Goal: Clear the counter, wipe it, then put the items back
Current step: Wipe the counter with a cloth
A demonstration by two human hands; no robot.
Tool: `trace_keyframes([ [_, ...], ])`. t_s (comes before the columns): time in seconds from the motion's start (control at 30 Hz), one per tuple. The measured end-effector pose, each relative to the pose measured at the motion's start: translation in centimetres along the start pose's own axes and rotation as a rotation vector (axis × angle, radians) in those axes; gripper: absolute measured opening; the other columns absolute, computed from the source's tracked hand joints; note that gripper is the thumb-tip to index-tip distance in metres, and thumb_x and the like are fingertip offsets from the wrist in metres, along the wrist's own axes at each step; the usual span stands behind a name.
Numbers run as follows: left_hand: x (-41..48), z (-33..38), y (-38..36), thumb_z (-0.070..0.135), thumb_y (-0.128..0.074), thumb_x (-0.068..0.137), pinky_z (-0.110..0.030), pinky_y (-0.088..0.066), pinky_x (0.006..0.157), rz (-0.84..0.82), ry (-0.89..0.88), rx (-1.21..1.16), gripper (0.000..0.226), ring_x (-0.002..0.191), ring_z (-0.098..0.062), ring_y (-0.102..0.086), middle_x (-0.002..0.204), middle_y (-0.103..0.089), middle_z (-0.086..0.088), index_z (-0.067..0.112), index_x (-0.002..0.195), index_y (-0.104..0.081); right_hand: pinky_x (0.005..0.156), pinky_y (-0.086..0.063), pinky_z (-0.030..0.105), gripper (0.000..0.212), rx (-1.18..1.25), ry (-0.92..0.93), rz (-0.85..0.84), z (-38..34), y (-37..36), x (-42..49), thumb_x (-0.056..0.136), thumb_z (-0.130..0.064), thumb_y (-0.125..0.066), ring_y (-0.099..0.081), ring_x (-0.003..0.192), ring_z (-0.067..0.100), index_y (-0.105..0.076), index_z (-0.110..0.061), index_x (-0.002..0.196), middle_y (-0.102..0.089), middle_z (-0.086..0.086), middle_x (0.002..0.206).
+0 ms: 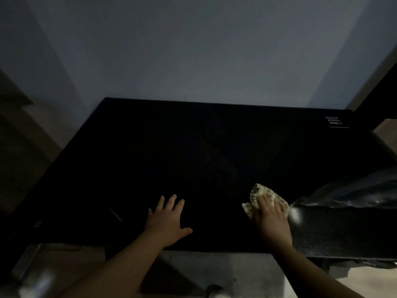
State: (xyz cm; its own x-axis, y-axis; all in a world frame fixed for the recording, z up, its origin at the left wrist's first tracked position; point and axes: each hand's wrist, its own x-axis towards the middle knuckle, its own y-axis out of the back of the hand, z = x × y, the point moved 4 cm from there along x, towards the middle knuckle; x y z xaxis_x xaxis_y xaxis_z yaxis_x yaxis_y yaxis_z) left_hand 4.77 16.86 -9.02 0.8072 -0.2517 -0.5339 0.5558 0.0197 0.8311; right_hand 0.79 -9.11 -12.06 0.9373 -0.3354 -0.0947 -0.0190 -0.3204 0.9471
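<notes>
Lying under the flat, straight fingers of the right hand [271, 220], the pale crumpled cloth [265, 195] sits on the dark counter [193, 158] close to its near edge, with bare black surface running ahead of the hand to the wall [193, 50] and away to its left. The left hand [167, 220] rests there palm down, fingers spread wide, holding nothing. Just right of the right hand, a speckled slab [343, 233] and a crinkled black plastic bag [365, 194] close off that side.
</notes>
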Motion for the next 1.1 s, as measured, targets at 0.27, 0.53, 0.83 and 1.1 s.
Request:
trace_keyframes([
  [0.27, 2.0, -0.7, 1.2, 0.066, -0.068, 0.068, -0.049, -0.014, 0.118, -0.036, 0.036, -0.026, 0.113, 0.146, -0.029, 0.01, 0.159, 0.01, 0.007, 0.028, 0.151, -0.001, 0.115, -0.009, 0.031, 0.081, -0.063, 0.579, -0.187, -11.2, -1.8, -3.9, 0.074, -0.055, -0.007, -0.025, 0.142, 0.018, -0.04, -0.027, 0.142, -0.026, -0.007, 0.151],
  [0.53, 2.4, -0.5, 1.9, 0.066, -0.073, 0.062, -0.049, -0.026, 0.114, -0.03, 0.029, 0.015, 0.121, 0.146, -0.029, 0.005, 0.159, 0.008, 0.009, 0.028, 0.151, -0.001, 0.119, -0.003, 0.039, 0.059, 0.005, -0.054, -0.052, -1.8, 0.5, 3.1, 0.097, -0.038, -0.041, -0.009, 0.146, 0.026, -0.02, -0.023, 0.15, -0.015, 0.003, 0.159],
  [0.83, 2.1, -0.9, 2.0, 0.068, -0.069, 0.064, -0.044, -0.028, 0.113, 0.005, 0.021, 0.036, 0.117, 0.147, -0.025, 0.004, 0.159, 0.008, 0.012, 0.029, 0.151, -0.001, 0.116, -0.017, 0.031, 0.078, -0.06, 0.399, -0.163, -6.9, -0.1, 3.1, 0.077, -0.073, -0.011, -0.031, 0.14, 0.019, -0.038, -0.035, 0.141, -0.036, -0.003, 0.15],
  [1.1, 2.2, -1.1, 2.6, 0.063, -0.064, 0.073, -0.039, -0.03, 0.111, 0.04, -0.013, 0.023, 0.099, 0.147, -0.021, -0.003, 0.159, -0.002, 0.012, 0.032, 0.15, -0.011, 0.107, 0.021, 0.031, 0.093, -0.069, 0.556, -0.376, -13.8, -3.2, -1.6, 0.066, -0.057, 0.009, 0.005, 0.147, 0.024, -0.009, -0.025, 0.151, -0.002, -0.001, 0.16],
])
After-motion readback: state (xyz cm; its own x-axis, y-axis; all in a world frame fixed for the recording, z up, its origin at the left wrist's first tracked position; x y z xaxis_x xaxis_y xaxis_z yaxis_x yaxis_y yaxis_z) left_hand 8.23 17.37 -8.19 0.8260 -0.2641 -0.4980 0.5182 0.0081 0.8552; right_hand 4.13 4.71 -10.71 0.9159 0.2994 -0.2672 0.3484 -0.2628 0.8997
